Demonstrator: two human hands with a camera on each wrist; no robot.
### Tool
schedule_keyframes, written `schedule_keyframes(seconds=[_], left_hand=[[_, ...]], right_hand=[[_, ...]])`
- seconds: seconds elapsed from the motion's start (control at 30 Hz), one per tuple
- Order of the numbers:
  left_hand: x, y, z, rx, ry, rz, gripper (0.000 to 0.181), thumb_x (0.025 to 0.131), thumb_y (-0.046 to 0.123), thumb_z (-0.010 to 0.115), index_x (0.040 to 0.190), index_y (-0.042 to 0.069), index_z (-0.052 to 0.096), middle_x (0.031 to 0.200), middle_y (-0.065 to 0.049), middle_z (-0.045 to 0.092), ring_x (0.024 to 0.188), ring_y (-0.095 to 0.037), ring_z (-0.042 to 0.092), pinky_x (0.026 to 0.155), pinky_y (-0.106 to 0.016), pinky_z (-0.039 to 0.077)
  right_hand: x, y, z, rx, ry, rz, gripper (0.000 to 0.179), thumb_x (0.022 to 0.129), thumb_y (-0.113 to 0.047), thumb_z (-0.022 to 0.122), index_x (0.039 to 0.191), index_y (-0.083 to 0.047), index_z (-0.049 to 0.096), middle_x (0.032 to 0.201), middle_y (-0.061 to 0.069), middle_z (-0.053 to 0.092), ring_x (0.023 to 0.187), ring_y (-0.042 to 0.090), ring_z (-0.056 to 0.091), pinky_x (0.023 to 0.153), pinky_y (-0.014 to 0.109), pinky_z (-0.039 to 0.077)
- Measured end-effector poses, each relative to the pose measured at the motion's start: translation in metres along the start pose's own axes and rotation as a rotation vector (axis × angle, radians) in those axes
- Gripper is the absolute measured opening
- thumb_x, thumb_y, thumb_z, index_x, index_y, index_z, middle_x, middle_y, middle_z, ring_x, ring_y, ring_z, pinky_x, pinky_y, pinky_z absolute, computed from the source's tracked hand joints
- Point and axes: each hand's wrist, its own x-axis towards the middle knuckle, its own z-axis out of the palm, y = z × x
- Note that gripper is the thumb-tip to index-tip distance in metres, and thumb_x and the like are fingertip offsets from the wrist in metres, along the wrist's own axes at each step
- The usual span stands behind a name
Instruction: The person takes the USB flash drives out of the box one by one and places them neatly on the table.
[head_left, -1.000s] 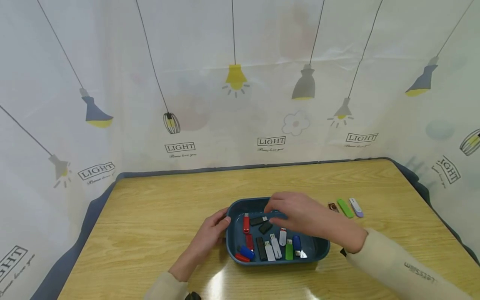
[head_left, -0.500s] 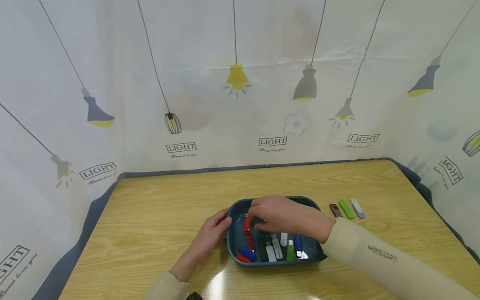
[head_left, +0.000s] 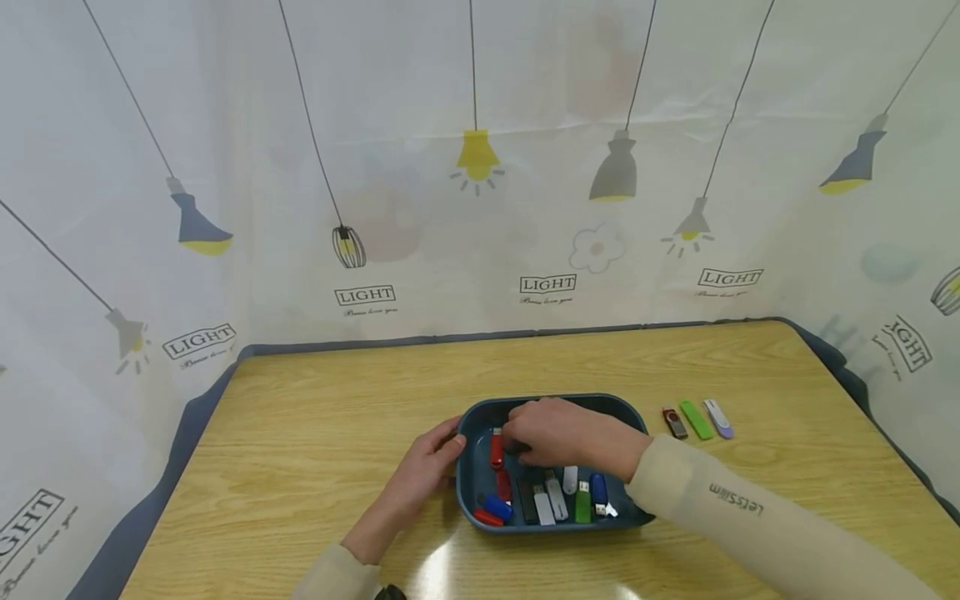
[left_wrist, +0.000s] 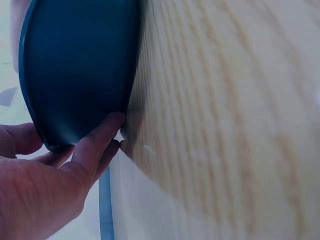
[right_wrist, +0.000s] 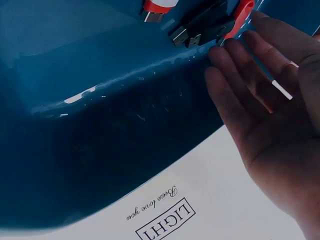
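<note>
Two hands are at work on the blue tray point(head_left: 633, 417), which sits on the near middle of the wooden table point(head_left: 315, 433). The left hand point(head_left: 429, 461) rests against the tray's left wall with its fingers point(left_wrist: 95, 145) straight and relaxed, pressing the outside of the rim rather than gripping it; I take it to be steadying the tray so it does not slide. The right hand point(head_left: 558, 431) reaches across into the far left part of the tray, fingers laid nearly flat and stretched toward a black USB stick point(right_wrist: 200, 25) lying there beside a red one point(head_left: 496, 448). From the wrist view the fingertips point(right_wrist: 220, 52) are just at the sticks, touching or nearly so, but nothing is pinched, so that hand reads as open. The rest of the sticks lie in a loose row along the tray's near side: a red one and a blue one at the left corner, then black, white, a green one point(head_left: 582, 505) and another blue. Well apart from the tray, out on the right of the table, three more sticks lie side by side in a neat line: a dark red one point(head_left: 674, 422), a green one point(head_left: 696, 419) and a pale purple one point(head_left: 718, 417). Behind the table hangs a white curtain point(head_left: 420, 167) printed with lamps.
</note>
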Motion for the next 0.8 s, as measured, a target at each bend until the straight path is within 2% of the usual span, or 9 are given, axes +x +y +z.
schedule_keyframes(seconds=[0.17, 0.4, 0.6, 0.8], left_hand=[[-0.0007, 0.0001, 0.0004, 0.013, 0.007, 0.001, 0.051, 0.112, 0.019, 0.043, 0.158, -0.002, 0.036, 0.155, -0.027, 0.044, 0.129, -0.038, 0.057, 0.098, -0.051, 0.055], [0.0001, -0.0014, -0.0006, 0.017, -0.002, 0.008, 0.051, 0.113, 0.019, 0.041, 0.158, -0.003, 0.035, 0.156, -0.028, 0.043, 0.129, -0.039, 0.056, 0.099, -0.051, 0.055], [-0.0007, -0.0005, 0.0005, 0.011, 0.001, 0.011, 0.051, 0.112, 0.019, 0.042, 0.158, -0.003, 0.035, 0.155, -0.028, 0.044, 0.128, -0.038, 0.057, 0.098, -0.051, 0.055], [-0.0016, 0.0006, 0.0016, 0.003, 0.006, 0.012, 0.052, 0.112, 0.020, 0.043, 0.158, -0.004, 0.036, 0.154, -0.028, 0.045, 0.126, -0.038, 0.058, 0.097, -0.052, 0.055]], right_hand=[[-0.0003, 0.0021, 0.0023, -0.034, -0.020, 0.025, 0.009, 0.091, -0.015, 0.081, 0.100, -0.015, 0.079, 0.091, -0.003, 0.069, 0.081, 0.013, 0.063, 0.076, 0.033, 0.057], [-0.0022, 0.0017, 0.0040, -0.014, -0.087, 0.089, 0.007, 0.090, -0.011, 0.082, 0.093, -0.016, 0.077, 0.087, -0.003, 0.067, 0.069, 0.009, 0.054, 0.069, 0.029, 0.056], [-0.0009, -0.0007, 0.0068, -0.039, -0.123, 0.127, 0.011, 0.088, -0.011, 0.083, 0.096, -0.015, 0.077, 0.082, -0.004, 0.065, 0.067, 0.011, 0.053, 0.067, 0.028, 0.054], [0.0022, -0.0017, 0.0094, -0.108, -0.121, 0.124, 0.011, 0.088, -0.013, 0.084, 0.096, -0.014, 0.077, 0.082, -0.001, 0.066, 0.066, 0.011, 0.052, 0.065, 0.027, 0.054]])
